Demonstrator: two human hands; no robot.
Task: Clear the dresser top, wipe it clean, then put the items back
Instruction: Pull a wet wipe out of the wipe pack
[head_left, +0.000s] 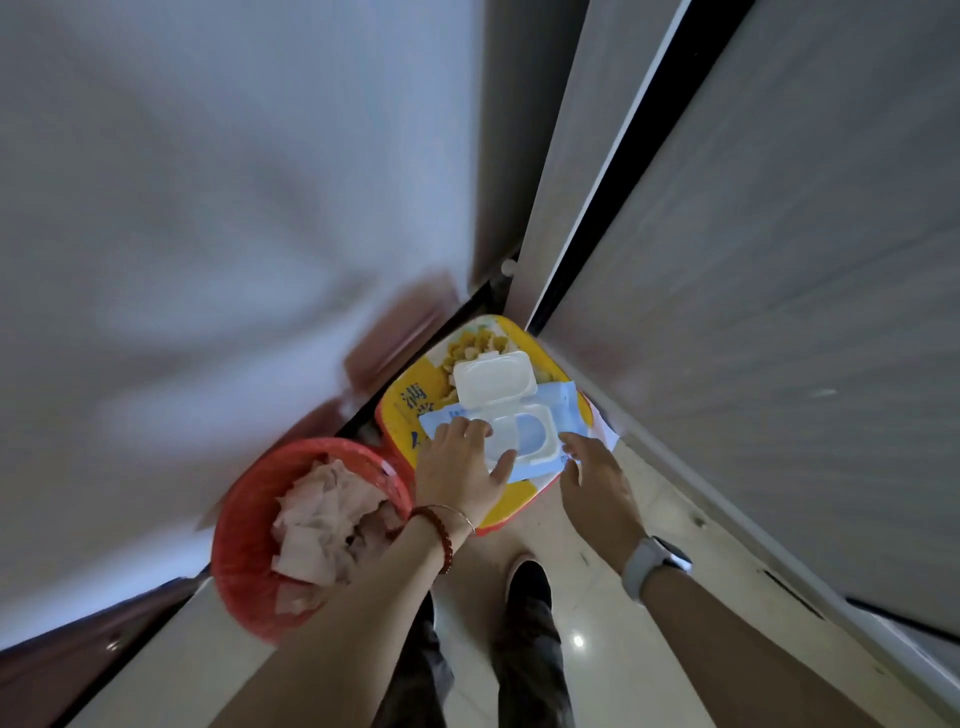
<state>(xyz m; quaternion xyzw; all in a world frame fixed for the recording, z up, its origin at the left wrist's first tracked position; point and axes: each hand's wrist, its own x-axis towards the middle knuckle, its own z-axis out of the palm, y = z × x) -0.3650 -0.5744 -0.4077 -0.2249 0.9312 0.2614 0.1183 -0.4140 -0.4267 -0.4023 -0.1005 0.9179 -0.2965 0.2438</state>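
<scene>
A blue pack of wet wipes lies on a yellow printed box on the floor, its white flip lid standing open. My left hand rests flat on the pack's left end, fingers spread, thumb against the white opening frame. My right hand is at the pack's right edge, fingers slightly bent and touching or just above it; I cannot tell whether it grips. The dresser top is not in view.
A red basket holding crumpled used tissues stands on the floor at the left of the box. Grey cabinet doors rise on the right, a white blurred surface on the left. My feet stand on the glossy tile floor.
</scene>
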